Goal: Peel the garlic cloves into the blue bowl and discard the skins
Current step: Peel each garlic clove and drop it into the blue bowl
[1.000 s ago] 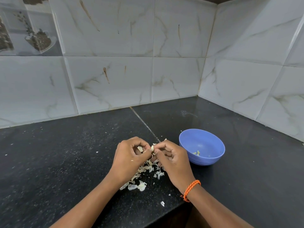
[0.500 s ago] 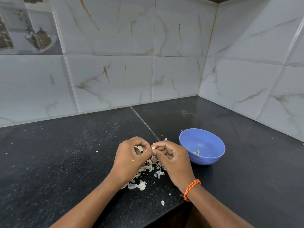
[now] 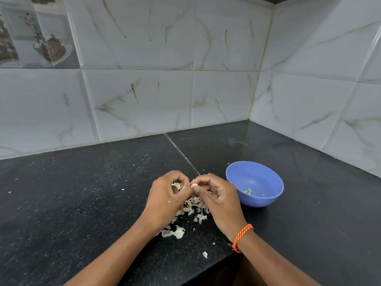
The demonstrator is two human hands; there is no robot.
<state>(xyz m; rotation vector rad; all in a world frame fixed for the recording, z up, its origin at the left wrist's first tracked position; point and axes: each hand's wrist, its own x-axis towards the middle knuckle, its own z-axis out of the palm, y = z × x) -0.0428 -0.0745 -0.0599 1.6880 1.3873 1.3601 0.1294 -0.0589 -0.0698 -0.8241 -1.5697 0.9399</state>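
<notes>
One view: head camera, looking down at a black desk [image 3: 82,203] in a tiled corner.
Left hand [image 3: 167,200]: fingers curled, grip pinching the garlic clove [image 3: 194,185] from the left; a scrap of skin sits inside the curled fingers.
Right hand [image 3: 218,198]: thumb and forefinger pinching the same clove from the right; orange cord bracelet [image 3: 242,237] on the wrist.
Clove position: held between both hands above the desk, just left of the blue bowl [image 3: 268,200].
Bowl contents: a few small pale pieces on the bottom.
Garlic skins [image 3: 188,207]: scattered pile on the desk under and in front of the hands; one stray flake near the front edge.
</notes>
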